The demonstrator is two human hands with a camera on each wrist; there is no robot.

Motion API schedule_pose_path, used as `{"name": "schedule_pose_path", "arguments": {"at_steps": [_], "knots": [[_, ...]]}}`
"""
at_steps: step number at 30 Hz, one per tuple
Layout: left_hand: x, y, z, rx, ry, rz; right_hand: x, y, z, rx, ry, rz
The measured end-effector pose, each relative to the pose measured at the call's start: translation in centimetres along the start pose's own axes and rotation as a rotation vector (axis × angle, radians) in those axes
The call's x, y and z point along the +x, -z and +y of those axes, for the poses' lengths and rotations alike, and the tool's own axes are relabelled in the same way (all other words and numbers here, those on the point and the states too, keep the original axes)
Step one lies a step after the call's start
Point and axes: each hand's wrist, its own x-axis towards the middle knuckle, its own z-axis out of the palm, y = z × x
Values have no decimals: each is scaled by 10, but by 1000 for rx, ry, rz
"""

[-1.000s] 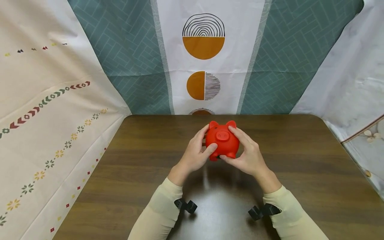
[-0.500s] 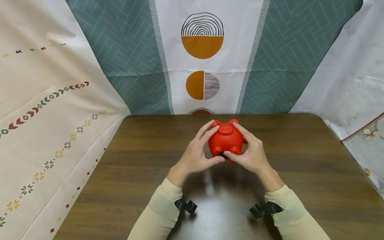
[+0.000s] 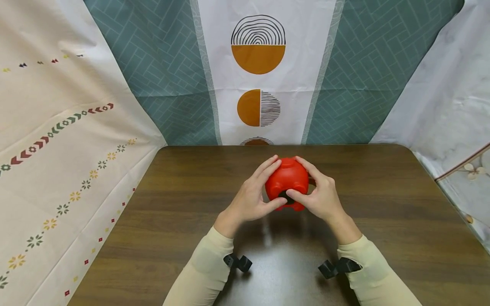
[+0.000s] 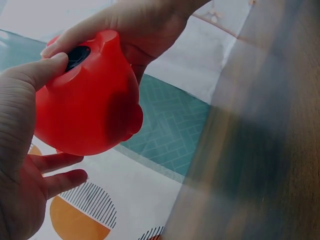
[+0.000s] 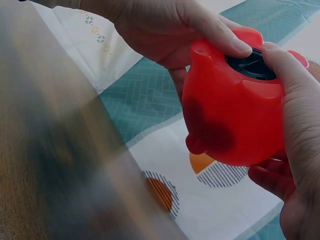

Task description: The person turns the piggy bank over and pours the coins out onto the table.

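A red piggy bank [image 3: 288, 180] is held up over the table between both hands, its belly and feet tipped toward the head camera. A round black plug [image 5: 251, 65] sits in its underside. My left hand [image 3: 250, 195] grips the bank's left side, fingers along the top and thumb at the plug's edge. From the other side my right hand [image 3: 321, 193] grips it, fingertips near the top and thumb on the plug. In the left wrist view the plug [image 4: 77, 58] is partly hidden by the thumbs. The pig's face is turned away from the head view.
The brown wooden table [image 3: 183, 212] spreads out beneath the hands. Behind it hangs a green and white patterned cloth [image 3: 172, 85]; a cream embroidered cloth [image 3: 57, 148] drapes on the left, a white one [image 3: 451, 106] on the right. Each wrist carries a small black camera.
The piggy bank has tipped back, so its snout has gone from facing the head camera to pointing up and away, and the black plug has come into view. Both hands have shifted their grip around it.
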Motion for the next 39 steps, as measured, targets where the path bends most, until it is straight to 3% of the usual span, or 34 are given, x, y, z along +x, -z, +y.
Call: {"name": "schedule_pose_path", "arguments": {"at_steps": [4,9,13,19,28,39], "knots": [[-1,-1,0,-22,25,-18,0,-1,1,5,-6,0],[-2,-1,-1,-79,113,-43,0,-1,-1,16,-37,-4],[-3,-3,-2,-160,177,-62,-1,-2,-3,60,-104,-29],[-2,-5,-4,-223,201,-65,-1,-2,-6,90,-203,-50],[-2,-7,-2,-120,190,-56,0,-3,-7,88,-235,-38],[-1,-12,-2,40,121,-49,1,-3,-7,92,-271,-35]]}}
